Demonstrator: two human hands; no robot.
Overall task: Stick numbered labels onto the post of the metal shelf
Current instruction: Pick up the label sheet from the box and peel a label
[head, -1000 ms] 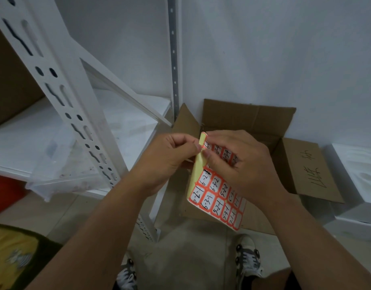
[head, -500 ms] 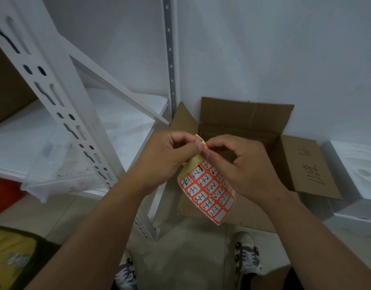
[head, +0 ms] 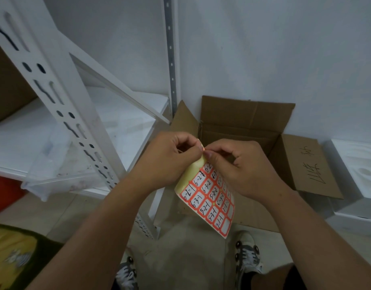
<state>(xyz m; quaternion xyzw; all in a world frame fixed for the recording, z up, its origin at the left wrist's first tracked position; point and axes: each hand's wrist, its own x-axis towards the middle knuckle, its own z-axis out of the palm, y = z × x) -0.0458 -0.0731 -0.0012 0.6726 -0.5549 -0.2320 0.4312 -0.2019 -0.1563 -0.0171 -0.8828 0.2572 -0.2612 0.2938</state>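
The orange-bordered sheet of handwritten number labels (head: pixel 209 197) is pinched at its top corner by the left hand (head: pixel 170 162) and right hand (head: pixel 241 170) — the white slotted metal shelf post (head: pixel 61 101) stands left, nearer the left hand.

Orange-bordered white labels (head: pixel 209 197) on yellow backing; white post (head: pixel 61 97); brown box (head: pixel 243 120).

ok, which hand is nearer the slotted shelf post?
Left. The left hand sits just right of the slotted shelf post, pinching the label sheet; the right hand is farther right, in front of the cardboard box.
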